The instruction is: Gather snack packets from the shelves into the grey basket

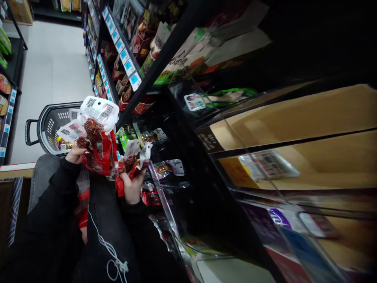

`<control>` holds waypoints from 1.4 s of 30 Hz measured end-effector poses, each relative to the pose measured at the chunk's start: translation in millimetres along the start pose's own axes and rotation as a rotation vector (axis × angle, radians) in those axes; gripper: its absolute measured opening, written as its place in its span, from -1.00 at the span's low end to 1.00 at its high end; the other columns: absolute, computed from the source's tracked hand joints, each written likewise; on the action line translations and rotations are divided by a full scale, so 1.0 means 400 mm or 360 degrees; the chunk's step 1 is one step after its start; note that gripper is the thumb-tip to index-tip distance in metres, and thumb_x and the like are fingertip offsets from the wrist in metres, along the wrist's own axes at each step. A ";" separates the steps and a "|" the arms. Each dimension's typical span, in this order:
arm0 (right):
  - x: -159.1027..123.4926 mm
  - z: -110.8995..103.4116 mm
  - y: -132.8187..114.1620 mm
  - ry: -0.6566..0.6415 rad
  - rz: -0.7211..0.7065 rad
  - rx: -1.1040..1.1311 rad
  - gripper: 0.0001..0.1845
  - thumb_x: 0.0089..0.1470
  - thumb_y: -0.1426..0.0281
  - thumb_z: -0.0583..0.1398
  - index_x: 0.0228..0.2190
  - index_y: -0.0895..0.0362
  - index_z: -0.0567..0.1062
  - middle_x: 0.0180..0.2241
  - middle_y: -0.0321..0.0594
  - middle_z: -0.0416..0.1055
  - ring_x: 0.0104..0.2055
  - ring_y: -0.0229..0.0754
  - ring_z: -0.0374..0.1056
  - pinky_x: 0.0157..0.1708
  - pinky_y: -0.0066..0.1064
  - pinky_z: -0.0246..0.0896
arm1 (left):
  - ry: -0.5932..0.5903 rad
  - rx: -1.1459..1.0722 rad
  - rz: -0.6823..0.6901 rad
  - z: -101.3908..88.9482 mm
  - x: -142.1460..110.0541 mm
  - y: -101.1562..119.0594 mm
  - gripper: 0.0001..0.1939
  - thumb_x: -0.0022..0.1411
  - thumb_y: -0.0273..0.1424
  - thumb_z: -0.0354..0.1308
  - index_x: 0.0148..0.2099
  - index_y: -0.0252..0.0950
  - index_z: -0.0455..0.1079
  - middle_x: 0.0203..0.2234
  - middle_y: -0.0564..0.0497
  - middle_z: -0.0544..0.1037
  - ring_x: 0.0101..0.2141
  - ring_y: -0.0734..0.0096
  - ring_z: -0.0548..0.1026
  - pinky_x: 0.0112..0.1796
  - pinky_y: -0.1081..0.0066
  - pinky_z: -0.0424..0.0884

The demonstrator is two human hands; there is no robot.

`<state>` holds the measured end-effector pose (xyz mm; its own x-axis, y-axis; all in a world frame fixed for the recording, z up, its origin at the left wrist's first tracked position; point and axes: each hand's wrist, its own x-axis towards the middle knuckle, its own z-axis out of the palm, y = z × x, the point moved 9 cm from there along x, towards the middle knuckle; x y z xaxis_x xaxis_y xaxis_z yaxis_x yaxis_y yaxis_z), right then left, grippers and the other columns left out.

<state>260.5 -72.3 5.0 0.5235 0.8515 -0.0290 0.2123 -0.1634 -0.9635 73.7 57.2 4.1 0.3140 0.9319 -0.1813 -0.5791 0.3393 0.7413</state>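
My left hand (pixel 75 154) is closed on several vacuum-packed snack packets (pixel 98 135) with red wrapping, brown food showing through clear film and white labels with barcodes. My right hand (pixel 133 187) grips more snack packets (pixel 131 160) of a similar kind, red with white hang tabs, close beside the first bunch. Both bunches are above my lap. Behind the left bunch stands a dark shopping basket (pixel 48 129) with a pale perforated inside. A small yellow-and-brown packet (pixel 63 144) lies in it. What exactly the food is, I cannot make out.
Black shelving (pixel 200 165) fills the right side, with single packets (pixel 169 168) lying on it behind a clear front edge. Brown cartons (pixel 282 118) sit farther right, blurred. Price tags (pixel 128 67) line shelves ahead. A pale floor aisle (pixel 53 59) runs at upper left. A white cord (pixel 108 247) hangs over my lap.
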 end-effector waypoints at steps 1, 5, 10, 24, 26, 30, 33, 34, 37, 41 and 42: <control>0.005 -0.007 -0.006 0.0046 0.0029 -0.0047 -0.15 -0.14 0.29 0.13 0.16 0.24 -0.04 0.09 0.15 0.18 0.13 0.05 0.20 0.13 -0.04 0.07 | -0.0013 0.0011 -0.0014 0.004 -0.001 -0.002 -0.73 -0.49 -0.58 0.29 -0.54 -0.35 0.45 -0.68 0.02 0.52 -0.60 0.25 0.51 -0.42 0.30 0.53; 0.015 -0.020 -0.052 0.0092 0.0071 -0.0464 -0.28 -0.20 0.31 0.19 0.03 0.19 0.14 -0.12 0.10 0.36 -0.06 0.14 0.32 -0.05 0.00 0.21 | -0.0082 0.0116 -0.0080 0.018 -0.001 -0.013 -0.73 -0.48 -0.59 0.32 -0.53 -0.37 0.46 -0.64 -0.01 0.54 -0.60 0.33 0.49 -0.54 0.43 0.45; 0.015 0.010 -0.090 -0.0083 0.0015 -0.0837 -0.27 -0.20 0.33 0.22 0.02 0.24 0.15 -0.15 0.16 0.36 -0.13 0.22 0.36 -0.12 0.00 0.23 | -0.0106 0.0128 -0.0095 0.015 0.002 -0.028 -0.70 -0.43 -0.57 0.34 -0.48 -0.38 0.47 -0.59 0.00 0.55 -0.55 0.34 0.50 -0.47 0.42 0.44; 0.052 0.004 -0.035 -0.0174 0.0146 0.0288 -0.35 -0.12 0.17 0.22 -0.03 0.16 0.17 0.05 0.01 0.28 0.07 -0.06 0.27 0.15 -0.15 0.09 | -0.0200 0.0053 -0.0279 0.029 -0.003 -0.079 -0.71 -0.41 -0.58 0.33 -0.47 -0.39 0.48 -0.66 0.04 0.50 -0.61 0.42 0.46 -0.50 0.49 0.41; 0.066 -0.001 -0.034 -0.0139 0.0167 0.0367 -0.37 -0.15 0.17 0.26 -0.08 0.15 0.21 0.01 -0.03 0.32 0.03 -0.08 0.30 0.14 -0.16 0.11 | -0.0237 0.0089 -0.0326 0.039 -0.006 -0.091 -0.71 -0.44 -0.58 0.34 -0.49 -0.39 0.48 -0.65 0.02 0.52 -0.60 0.42 0.46 -0.52 0.49 0.41; 0.088 0.005 -0.028 -0.0184 0.0240 0.0485 -0.43 -0.12 0.15 0.25 -0.09 0.12 0.26 -0.01 -0.10 0.35 0.01 -0.11 0.32 0.09 -0.19 0.17 | -0.0272 0.0125 -0.0365 0.047 -0.008 -0.103 -0.71 -0.47 -0.58 0.35 -0.51 -0.39 0.48 -0.64 0.00 0.54 -0.60 0.40 0.46 -0.53 0.50 0.40; 0.103 -0.015 -0.016 -0.0107 0.0266 0.0403 -0.46 -0.18 0.15 0.26 -0.17 0.14 0.32 -0.13 -0.12 0.42 -0.12 -0.11 0.36 -0.01 -0.21 0.24 | -0.0236 0.0121 -0.0355 0.036 -0.006 -0.100 -0.71 -0.48 -0.58 0.35 -0.52 -0.40 0.48 -0.64 0.00 0.53 -0.60 0.40 0.46 -0.52 0.49 0.40; 0.108 -0.026 -0.013 -0.0059 0.0265 0.0328 -0.47 -0.23 0.16 0.28 -0.22 0.15 0.33 -0.20 -0.14 0.44 -0.19 -0.12 0.36 -0.06 -0.23 0.26 | -0.0250 0.0130 -0.0358 0.036 -0.006 -0.100 -0.70 -0.49 -0.58 0.36 -0.52 -0.40 0.48 -0.64 0.00 0.53 -0.60 0.40 0.46 -0.52 0.49 0.40; 0.114 -0.068 -0.016 0.0148 0.0230 0.0025 -0.47 -0.35 0.18 0.32 -0.31 0.16 0.34 -0.37 -0.22 0.42 -0.34 -0.16 0.32 -0.20 -0.26 0.27 | -0.0372 0.0201 -0.0407 0.050 -0.011 -0.111 -0.69 -0.52 -0.57 0.38 -0.53 -0.39 0.50 -0.63 -0.02 0.53 -0.58 0.38 0.47 -0.50 0.48 0.40; 0.112 -0.079 -0.046 0.0168 0.0160 -0.0290 -0.53 -0.33 0.17 0.30 -0.35 0.14 0.36 -0.42 -0.22 0.41 -0.39 -0.16 0.29 -0.29 -0.30 0.25 | -0.0519 0.0311 -0.0474 0.067 -0.018 -0.139 -0.69 -0.54 -0.57 0.39 -0.55 -0.38 0.51 -0.60 -0.06 0.56 -0.55 0.34 0.47 -0.47 0.45 0.39; 0.113 -0.069 -0.054 0.0100 0.0135 -0.0323 -0.55 -0.31 0.18 0.29 -0.34 0.13 0.37 -0.41 -0.21 0.43 -0.39 -0.15 0.30 -0.29 -0.30 0.25 | -0.0541 0.0318 -0.0493 0.068 -0.020 -0.147 -0.69 -0.53 -0.56 0.40 -0.54 -0.38 0.52 -0.59 -0.07 0.56 -0.55 0.33 0.47 -0.47 0.44 0.39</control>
<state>302.6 -44.1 31.8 0.5954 0.7989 -0.0847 0.3238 -0.3351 -0.8848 125.7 26.4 -20.6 0.6953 0.6855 -0.2161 -0.2749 0.5314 0.8012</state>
